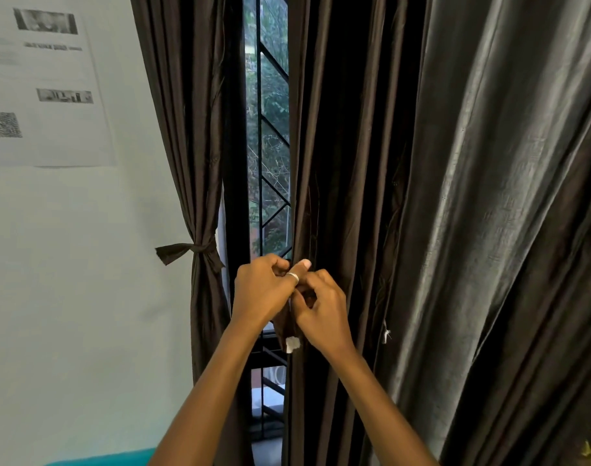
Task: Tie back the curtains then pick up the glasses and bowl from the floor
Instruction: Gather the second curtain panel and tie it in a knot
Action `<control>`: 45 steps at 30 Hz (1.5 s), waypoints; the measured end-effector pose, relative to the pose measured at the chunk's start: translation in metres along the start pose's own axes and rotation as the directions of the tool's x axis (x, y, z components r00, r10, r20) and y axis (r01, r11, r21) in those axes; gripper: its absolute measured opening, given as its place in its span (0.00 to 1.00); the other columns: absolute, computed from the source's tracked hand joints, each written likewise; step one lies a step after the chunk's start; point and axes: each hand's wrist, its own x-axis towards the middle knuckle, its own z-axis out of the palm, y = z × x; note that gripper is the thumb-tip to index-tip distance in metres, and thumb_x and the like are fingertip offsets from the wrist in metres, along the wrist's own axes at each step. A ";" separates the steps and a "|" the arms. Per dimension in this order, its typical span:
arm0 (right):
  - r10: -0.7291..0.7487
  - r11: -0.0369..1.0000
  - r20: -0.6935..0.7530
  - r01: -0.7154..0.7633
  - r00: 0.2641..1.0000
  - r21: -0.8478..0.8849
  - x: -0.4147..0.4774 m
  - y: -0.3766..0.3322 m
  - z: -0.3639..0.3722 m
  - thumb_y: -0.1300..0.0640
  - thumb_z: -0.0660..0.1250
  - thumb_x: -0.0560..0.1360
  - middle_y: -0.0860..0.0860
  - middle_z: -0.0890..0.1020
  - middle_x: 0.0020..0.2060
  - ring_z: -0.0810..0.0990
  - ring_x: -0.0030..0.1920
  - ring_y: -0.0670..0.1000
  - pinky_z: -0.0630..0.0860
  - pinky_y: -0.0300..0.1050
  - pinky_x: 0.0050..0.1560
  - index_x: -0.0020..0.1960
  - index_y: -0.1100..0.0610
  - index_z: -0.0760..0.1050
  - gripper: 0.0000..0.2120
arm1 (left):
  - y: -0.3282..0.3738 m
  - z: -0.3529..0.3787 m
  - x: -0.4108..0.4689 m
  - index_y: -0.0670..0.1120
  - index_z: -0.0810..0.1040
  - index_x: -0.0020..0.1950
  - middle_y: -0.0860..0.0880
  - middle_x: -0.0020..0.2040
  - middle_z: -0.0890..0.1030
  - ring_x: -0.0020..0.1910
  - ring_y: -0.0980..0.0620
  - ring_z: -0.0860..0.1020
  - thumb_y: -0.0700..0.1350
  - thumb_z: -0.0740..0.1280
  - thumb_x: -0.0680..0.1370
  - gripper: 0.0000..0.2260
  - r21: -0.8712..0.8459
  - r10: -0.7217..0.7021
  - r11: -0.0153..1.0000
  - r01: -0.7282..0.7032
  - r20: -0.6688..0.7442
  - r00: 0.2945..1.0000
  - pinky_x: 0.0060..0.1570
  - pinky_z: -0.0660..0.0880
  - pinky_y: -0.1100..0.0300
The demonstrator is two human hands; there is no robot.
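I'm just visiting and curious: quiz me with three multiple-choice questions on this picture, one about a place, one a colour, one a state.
1. The printed sheet hangs: A on the wall; B on the floor; C on a door.
2. The curtains are: A white; B dark brown; C red.
3. The left hand and right hand are: A idle; B pressing glass; C holding a fabric strip.
Answers: 1 A, it sits flat on the pale wall. 2 B, their folds read dark brown. 3 C, both curl round the strip.
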 end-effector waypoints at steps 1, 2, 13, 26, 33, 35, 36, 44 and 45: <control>-0.001 1.000 0.024 0.001 1.000 0.009 0.000 0.000 0.000 0.66 0.68 0.76 0.47 0.75 0.43 0.78 0.43 0.43 0.71 0.27 0.41 0.55 0.58 0.81 0.10 | 0.001 0.000 0.001 0.51 0.82 0.41 0.54 0.34 0.82 0.34 0.60 0.80 0.61 0.69 0.75 0.14 0.031 0.008 0.999 -0.007 -0.019 1.000 0.37 0.79 0.60; -0.005 1.000 0.055 0.004 0.998 0.017 0.001 0.001 -0.001 0.67 0.67 0.76 0.46 0.76 0.44 0.78 0.45 0.42 0.72 0.27 0.44 0.59 0.57 0.81 0.14 | 0.001 -0.001 0.001 0.51 0.82 0.40 0.53 0.33 0.82 0.33 0.58 0.80 0.58 0.69 0.77 0.13 0.050 0.020 0.999 -0.018 -0.035 0.999 0.36 0.79 0.57; 0.162 0.935 -0.354 -0.259 0.921 -0.244 0.016 0.005 -0.040 0.50 0.73 0.75 0.47 0.78 0.57 0.78 0.53 0.47 0.77 0.43 0.50 0.67 0.54 0.72 0.22 | -0.010 -0.007 0.007 0.46 0.80 0.38 0.51 0.30 0.80 0.31 0.54 0.78 0.51 0.69 0.79 0.12 0.113 0.141 0.984 -0.135 -0.050 0.989 0.36 0.78 0.52; 0.283 0.864 -0.319 -0.385 0.904 -0.325 0.050 0.053 -0.116 0.56 0.73 0.76 0.50 0.85 0.41 0.83 0.44 0.51 0.71 0.39 0.43 0.50 0.59 0.82 0.06 | -0.046 -0.059 0.025 0.49 0.79 0.36 0.55 0.29 0.77 0.30 0.60 0.73 0.48 0.70 0.78 0.11 0.243 0.175 0.961 -0.129 -0.178 0.968 0.33 0.64 0.68; 0.188 0.898 -0.349 -0.305 0.918 -0.318 0.030 0.049 -0.105 0.58 0.72 0.77 0.51 0.86 0.41 0.84 0.42 0.51 0.78 0.42 0.43 0.51 0.58 0.81 0.05 | -0.040 -0.043 0.017 0.46 0.81 0.39 0.55 0.30 0.77 0.29 0.60 0.75 0.47 0.70 0.78 0.09 0.191 0.192 0.969 -0.156 -0.185 0.964 0.33 0.69 0.68; 0.145 0.907 -0.338 -0.261 0.930 -0.330 0.024 0.044 -0.099 0.57 0.72 0.77 0.50 0.86 0.41 0.84 0.41 0.49 0.78 0.42 0.42 0.50 0.57 0.81 0.04 | -0.034 -0.038 0.013 0.47 0.82 0.39 0.55 0.29 0.78 0.29 0.61 0.75 0.47 0.70 0.78 0.09 0.177 0.191 0.971 -0.160 -0.173 0.966 0.32 0.67 0.72; 0.132 0.911 -0.322 -0.243 0.937 -0.333 0.021 0.041 -0.095 0.56 0.72 0.77 0.49 0.86 0.41 0.84 0.41 0.49 0.79 0.44 0.41 0.50 0.55 0.81 0.04 | -0.032 -0.034 0.012 0.47 0.82 0.39 0.55 0.29 0.79 0.29 0.60 0.75 0.47 0.70 0.78 0.09 0.170 0.190 0.972 -0.162 -0.165 0.968 0.32 0.69 0.70; -0.033 0.950 -0.190 -0.028 0.981 -0.310 0.009 0.019 -0.053 0.57 0.72 0.77 0.46 0.84 0.42 0.82 0.44 0.46 0.81 0.44 0.43 0.50 0.54 0.81 0.03 | -0.012 -0.007 -0.005 0.47 0.81 0.38 0.52 0.29 0.79 0.29 0.56 0.77 0.49 0.70 0.78 0.11 0.087 0.200 0.978 -0.191 -0.111 0.974 0.33 0.77 0.54; -0.046 0.952 -0.182 -0.012 0.982 -0.306 0.009 0.017 -0.048 0.57 0.72 0.77 0.46 0.84 0.42 0.82 0.44 0.46 0.80 0.44 0.43 0.50 0.54 0.81 0.03 | -0.009 -0.005 -0.006 0.47 0.81 0.38 0.51 0.29 0.79 0.29 0.55 0.77 0.50 0.70 0.78 0.11 0.080 0.196 0.979 -0.188 -0.101 0.975 0.32 0.76 0.54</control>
